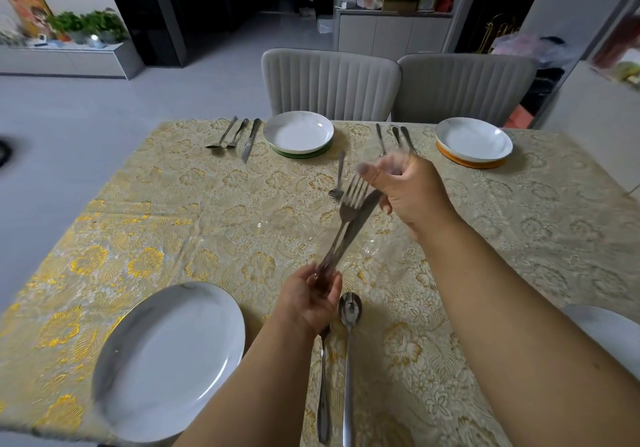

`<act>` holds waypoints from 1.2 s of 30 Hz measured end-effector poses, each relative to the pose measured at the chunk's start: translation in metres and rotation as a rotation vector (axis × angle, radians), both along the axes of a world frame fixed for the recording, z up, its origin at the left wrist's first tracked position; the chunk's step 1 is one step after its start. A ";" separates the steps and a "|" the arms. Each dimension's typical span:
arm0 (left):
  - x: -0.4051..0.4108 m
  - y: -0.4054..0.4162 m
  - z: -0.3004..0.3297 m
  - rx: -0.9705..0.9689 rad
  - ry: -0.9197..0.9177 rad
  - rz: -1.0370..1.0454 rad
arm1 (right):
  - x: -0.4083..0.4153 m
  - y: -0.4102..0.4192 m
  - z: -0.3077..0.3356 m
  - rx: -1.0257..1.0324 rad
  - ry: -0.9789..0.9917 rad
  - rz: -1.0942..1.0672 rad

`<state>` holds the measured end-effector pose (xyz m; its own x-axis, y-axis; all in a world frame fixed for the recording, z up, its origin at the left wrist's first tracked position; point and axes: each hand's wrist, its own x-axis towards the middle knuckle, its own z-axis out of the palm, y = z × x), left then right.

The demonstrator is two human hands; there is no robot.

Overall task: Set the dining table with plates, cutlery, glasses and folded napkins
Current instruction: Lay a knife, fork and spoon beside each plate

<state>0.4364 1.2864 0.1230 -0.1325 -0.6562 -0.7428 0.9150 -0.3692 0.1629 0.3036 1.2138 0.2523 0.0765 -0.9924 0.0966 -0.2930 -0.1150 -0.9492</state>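
Your left hand [311, 299] grips the handles of a fork [349, 204] and a knife [360, 218] together, holding both in the air above the middle of the table, their tips slanting up and to the right. Your right hand [407, 188] is raised at those tips, thumb up and fingers curled near the knife blade; motion blur keeps me from telling whether it actually pinches the blade.

Just below your left hand, a large spoon [349, 342] lies on the gold floral tablecloth [173, 221], bowl pointing away from you, with a second utensil [323, 394] just beside it on its left, its top hidden by your wrist. A white plate [166, 360] sits near left, and the edge of another plate [609, 329] shows near right.

On the far side, a bowl on a green mat [298, 134] has three pieces of cutlery [235, 136] to its left. A bowl on an orange mat [473, 141] stands far right, with cutlery [394, 138] to its left, partly behind your right hand. A small spoon [338, 178] lies alone between the bowls. Two grey chairs [398, 83] stand beyond the table.
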 end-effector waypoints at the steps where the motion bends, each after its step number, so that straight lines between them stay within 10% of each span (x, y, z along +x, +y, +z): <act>1: 0.000 0.000 0.000 0.001 0.006 0.006 | 0.000 -0.001 -0.001 0.057 -0.011 0.034; 11: 0.002 0.008 -0.001 0.002 -0.004 0.028 | 0.003 0.002 0.008 0.171 -0.327 -0.013; 36: 0.008 0.022 0.001 -0.162 0.012 0.087 | -0.004 0.002 -0.005 0.044 -0.264 -0.183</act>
